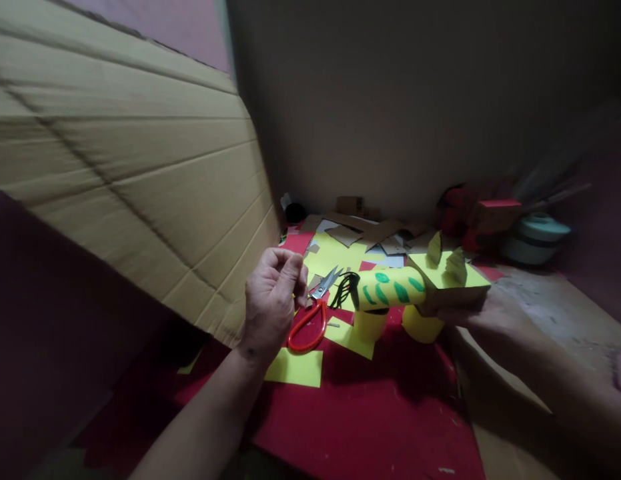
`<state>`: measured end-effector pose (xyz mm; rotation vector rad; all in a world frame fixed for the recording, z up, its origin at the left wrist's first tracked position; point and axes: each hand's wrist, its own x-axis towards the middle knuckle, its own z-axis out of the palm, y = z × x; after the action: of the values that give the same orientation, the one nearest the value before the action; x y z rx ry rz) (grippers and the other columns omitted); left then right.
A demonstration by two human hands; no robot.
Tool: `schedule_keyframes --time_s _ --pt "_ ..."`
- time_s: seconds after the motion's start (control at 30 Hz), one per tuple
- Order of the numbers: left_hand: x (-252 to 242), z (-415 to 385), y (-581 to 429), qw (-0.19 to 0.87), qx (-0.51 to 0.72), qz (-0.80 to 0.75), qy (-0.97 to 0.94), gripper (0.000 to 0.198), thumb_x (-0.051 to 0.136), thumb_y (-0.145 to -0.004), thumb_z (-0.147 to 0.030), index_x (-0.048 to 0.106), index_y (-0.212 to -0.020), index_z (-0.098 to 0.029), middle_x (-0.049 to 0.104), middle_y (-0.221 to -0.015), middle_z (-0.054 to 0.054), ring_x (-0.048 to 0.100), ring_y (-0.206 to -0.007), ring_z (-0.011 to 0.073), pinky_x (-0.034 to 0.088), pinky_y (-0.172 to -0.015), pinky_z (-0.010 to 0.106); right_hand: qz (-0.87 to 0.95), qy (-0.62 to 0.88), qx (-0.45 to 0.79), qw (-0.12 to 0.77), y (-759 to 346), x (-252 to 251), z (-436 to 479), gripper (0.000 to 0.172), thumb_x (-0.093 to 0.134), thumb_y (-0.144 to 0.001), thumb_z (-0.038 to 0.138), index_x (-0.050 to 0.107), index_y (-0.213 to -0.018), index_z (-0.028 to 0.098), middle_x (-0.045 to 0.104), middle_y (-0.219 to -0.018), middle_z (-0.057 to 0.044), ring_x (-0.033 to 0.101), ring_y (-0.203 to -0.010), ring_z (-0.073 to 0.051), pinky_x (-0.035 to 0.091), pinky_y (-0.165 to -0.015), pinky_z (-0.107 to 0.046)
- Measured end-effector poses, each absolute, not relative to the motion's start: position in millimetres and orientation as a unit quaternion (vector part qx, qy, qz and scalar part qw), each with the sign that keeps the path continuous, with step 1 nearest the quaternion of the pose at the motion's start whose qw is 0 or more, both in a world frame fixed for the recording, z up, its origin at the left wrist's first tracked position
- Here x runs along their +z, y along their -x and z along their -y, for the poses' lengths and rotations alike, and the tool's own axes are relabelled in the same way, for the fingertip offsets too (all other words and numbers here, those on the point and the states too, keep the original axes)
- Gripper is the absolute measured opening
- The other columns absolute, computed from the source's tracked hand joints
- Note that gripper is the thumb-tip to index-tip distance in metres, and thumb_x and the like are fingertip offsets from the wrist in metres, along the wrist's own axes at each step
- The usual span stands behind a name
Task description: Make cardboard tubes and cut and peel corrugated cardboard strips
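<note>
My right hand (495, 323) grips the box-shaped head end of a paper animal figure (390, 288). The figure has a yellow tube body with green painted spots, two upright ears on a yellow-topped box, and a bundle of black strings (344, 289) at its left end. Curled yellow paper pieces show below the body. My left hand (275, 293) is closed with thumb and fingertips pinched together; what they hold, if anything, is too small to tell. Just right of it lie red-handled scissors (310, 327), blades slightly apart, on the red surface.
A large creased cardboard panel (140, 153) leans along the left. Yellow paper pieces (296, 368) lie on the red surface (390, 413). Cardboard scraps (385, 233) are piled at the back near the wall. A pale round container (535, 237) and a red box (495, 213) stand at the right.
</note>
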<state>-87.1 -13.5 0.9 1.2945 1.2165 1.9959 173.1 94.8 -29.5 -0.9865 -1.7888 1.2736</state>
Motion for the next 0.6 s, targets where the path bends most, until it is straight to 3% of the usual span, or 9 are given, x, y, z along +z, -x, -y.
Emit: schedule_keyframes --time_s 0.23,0.4,0.6 --pt "-3 12 87 0.268 0.727 -0.448 -0.445 0.029 0.053 -0.089 -0.039 0.04 -0.072 -0.019 0.039 -0.054 -0.009 0.039 -0.036 0.0016 0.027 -0.033 0.012 0.69 0.358 0.494 0.39 -169 -23 -89 0.012 0.077 -0.053 0.027 0.074 -0.063 0.023 0.07 -0.067 -0.004 0.062 -0.069 -0.023 0.056 -0.068 -0.032" --pt "-5 13 89 0.266 0.725 -0.458 -0.441 0.03 0.052 -0.089 -0.041 0.04 -0.072 -0.019 0.036 -0.052 -0.009 0.037 -0.035 0.0019 0.026 -0.033 0.013 0.683 0.348 0.508 0.393 -165 -15 -83 0.015 0.078 -0.052 0.025 0.073 -0.066 0.02 0.07 -0.08 -0.004 0.062 -0.07 -0.02 0.054 -0.063 -0.026" --pt "-14 6 96 0.275 0.74 -0.441 -0.427 0.034 0.054 -0.087 -0.042 0.038 -0.067 -0.019 0.04 -0.051 -0.009 0.038 -0.034 0.002 0.025 -0.033 0.013 0.661 0.364 0.47 0.458 -164 -24 -86 0.029 0.079 -0.054 0.027 0.069 -0.079 0.019 0.07 -0.088 -0.006 0.063 -0.079 -0.024 0.053 -0.068 -0.031"
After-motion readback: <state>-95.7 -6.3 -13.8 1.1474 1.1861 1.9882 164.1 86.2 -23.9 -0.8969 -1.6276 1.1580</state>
